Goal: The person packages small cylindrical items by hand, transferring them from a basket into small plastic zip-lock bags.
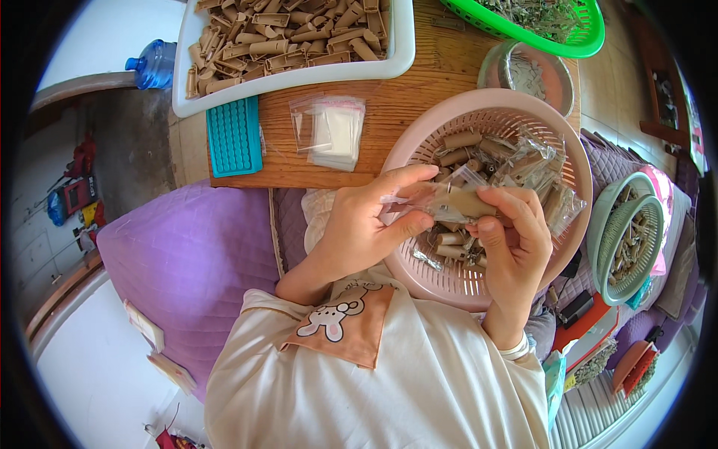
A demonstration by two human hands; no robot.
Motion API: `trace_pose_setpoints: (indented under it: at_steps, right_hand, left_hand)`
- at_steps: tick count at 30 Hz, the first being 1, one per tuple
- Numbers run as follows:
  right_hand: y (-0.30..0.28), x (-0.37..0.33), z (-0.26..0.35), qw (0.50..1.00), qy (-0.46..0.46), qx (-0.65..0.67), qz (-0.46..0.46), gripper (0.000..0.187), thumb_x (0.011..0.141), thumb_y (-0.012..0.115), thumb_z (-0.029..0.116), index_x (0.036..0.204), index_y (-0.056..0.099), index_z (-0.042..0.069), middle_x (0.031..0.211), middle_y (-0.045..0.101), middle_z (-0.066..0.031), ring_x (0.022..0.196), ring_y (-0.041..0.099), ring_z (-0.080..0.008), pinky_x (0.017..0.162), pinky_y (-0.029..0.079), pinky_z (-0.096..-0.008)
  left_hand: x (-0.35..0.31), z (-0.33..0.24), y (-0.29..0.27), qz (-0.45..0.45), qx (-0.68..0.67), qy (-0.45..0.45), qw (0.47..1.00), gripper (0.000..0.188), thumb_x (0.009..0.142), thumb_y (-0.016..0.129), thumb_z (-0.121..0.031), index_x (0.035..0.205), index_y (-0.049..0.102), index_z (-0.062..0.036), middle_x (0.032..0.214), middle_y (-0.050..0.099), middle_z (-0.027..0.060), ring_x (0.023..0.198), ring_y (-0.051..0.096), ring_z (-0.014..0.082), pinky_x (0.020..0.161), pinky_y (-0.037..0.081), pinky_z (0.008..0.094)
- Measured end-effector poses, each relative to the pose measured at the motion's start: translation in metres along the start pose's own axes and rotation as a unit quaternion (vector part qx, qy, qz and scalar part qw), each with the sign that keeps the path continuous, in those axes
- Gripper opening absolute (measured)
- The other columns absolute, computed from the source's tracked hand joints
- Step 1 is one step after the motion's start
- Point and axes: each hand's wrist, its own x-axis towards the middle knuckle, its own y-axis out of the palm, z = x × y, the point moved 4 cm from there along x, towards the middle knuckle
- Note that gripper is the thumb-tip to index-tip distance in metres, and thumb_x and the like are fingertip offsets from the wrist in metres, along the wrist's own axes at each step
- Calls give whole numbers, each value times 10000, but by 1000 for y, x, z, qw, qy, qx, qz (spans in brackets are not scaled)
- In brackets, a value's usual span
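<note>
Over a pink plastic basket (419,135), both hands hold a small clear plastic bag (422,198). My left hand (366,217) pinches the bag's left end between thumb and fingers. With fingertips and thumb, my right hand (516,232) grips a tan half-round piece (465,202) at the bag's right end. The piece appears to lie at least partly inside the bag; how far, I cannot tell. Beneath the hands, the basket holds several loose tan tubes (451,251) and bagged pieces (538,168) in crinkled clear plastic.
A white tub (404,56) full of tan pieces stands on the wooden table (284,161). Nearby lie a teal ridged tray (233,138) and a stack of flat bags (336,135). A green basket (523,41), a round bowl (565,82) and pale green baskets (598,247) are to the right.
</note>
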Motion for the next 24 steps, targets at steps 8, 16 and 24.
trace_pose_setpoints:
  at_steps: [8, 16, 24]
  right_hand:
    - [-3, 10, 5, 988, 13, -104, 117, 220, 687, 618, -41, 902, 622, 5, 770, 549, -80, 634, 549, -157, 569, 447, -237]
    - [3, 9, -7, 996, 61, -26, 67, 156, 658, 647, -38, 803, 611, 6, 847, 604, -91, 622, 567, -148, 534, 453, -227]
    - [10, 9, -2, 966, -118, -182, 142, 238, 688, 682, 250, 813, 641, 51, 1027, 578, -95, 945, 511, -253, 803, 413, -330]
  left_hand:
    - [0, -1, 9, 38, -41, -9, 998, 392, 715, 651, -49, 1089, 533, -43, 946, 630, 95, 886, 614, 159, 758, 486, 266]
    - [2, -8, 15, 27, 35, 6, 999, 433, 687, 695, -84, 1085, 527, -51, 933, 633, 111, 847, 623, 160, 727, 491, 264]
    - [4, 0, 21, 58, -160, -125, 977, 554, 711, 694, -70, 1196, 427, -59, 944, 626, 136, 873, 600, 151, 743, 490, 259]
